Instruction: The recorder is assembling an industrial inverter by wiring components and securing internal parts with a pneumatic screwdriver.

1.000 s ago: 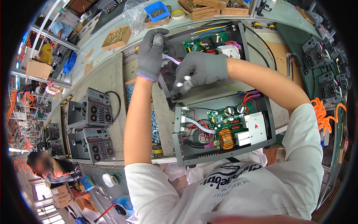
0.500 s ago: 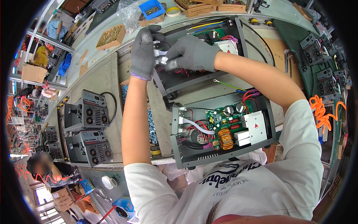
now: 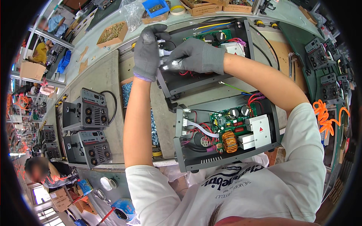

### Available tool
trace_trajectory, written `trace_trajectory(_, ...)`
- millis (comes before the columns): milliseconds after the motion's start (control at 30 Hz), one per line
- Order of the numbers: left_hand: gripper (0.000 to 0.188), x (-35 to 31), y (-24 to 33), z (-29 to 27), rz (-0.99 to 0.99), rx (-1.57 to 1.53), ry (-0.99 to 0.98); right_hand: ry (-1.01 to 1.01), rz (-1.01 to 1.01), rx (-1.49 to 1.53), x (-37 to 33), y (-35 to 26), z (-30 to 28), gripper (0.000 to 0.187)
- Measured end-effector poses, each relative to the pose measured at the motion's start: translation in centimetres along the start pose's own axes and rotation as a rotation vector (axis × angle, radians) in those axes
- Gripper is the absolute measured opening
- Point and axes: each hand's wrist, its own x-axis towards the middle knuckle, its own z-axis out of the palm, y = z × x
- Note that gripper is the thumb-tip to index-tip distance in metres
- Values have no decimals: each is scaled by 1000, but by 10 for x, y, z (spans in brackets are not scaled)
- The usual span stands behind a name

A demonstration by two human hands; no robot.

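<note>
The far open welding machine [image 3: 211,84] is a dark grey metal case with a green circuit board [image 3: 209,37] and coloured wires inside. My left hand [image 3: 147,52], in a grey glove, is closed around the end panel at its left. My right hand [image 3: 196,56], gloved too, reaches into the case from the right, with thumb and fingers pinched on a small white wire connector [image 3: 174,64] close behind that panel. The fingertips are partly blurred. Nearer me sits a second open welding machine [image 3: 226,160], showing a copper coil [image 3: 229,141], a white ribbon of wires and a pale heat sink.
Two closed welding machines [image 3: 88,109] stand at the left. Boxes of small metal parts [image 3: 112,34] and a blue bin [image 3: 155,8] line the far side. An orange coiled hose [image 3: 324,118] hangs at the right, near more machines. Co-workers are at the far left.
The view has shifted slightly. My right hand still pinches the white connector, which sits a little lower and farther right. My left hand stays on the end panel.
</note>
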Motion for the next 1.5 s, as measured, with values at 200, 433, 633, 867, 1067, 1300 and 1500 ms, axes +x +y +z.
trace_trajectory(200,74,-3,6,3,-21,-12,-11,204,2,-301,1,-1,9,18)
trace_trajectory(433,78,-4,6,0,-76,-26,-22,338,19,-401,0,3,21,18)
trace_trajectory(633,72,-7,5,3,-58,-45,-10,385,1,-415,-1,5,30,22)
trace_trajectory(867,71,-7,7,4,-71,-47,-1,373,-22,-238,3,7,27,18)
trace_trajectory(1067,73,-8,8,9,-1,19,5,402,-15,-221,4,4,32,18)
trace_trajectory(1300,72,-8,6,7,-53,-79,-1,271,-39,-461,-6,-26,-1,19)
trace_trajectory(1500,51,-11,-1,3,64,-3,72,242,-63,-144,-19,-72,-41,27)
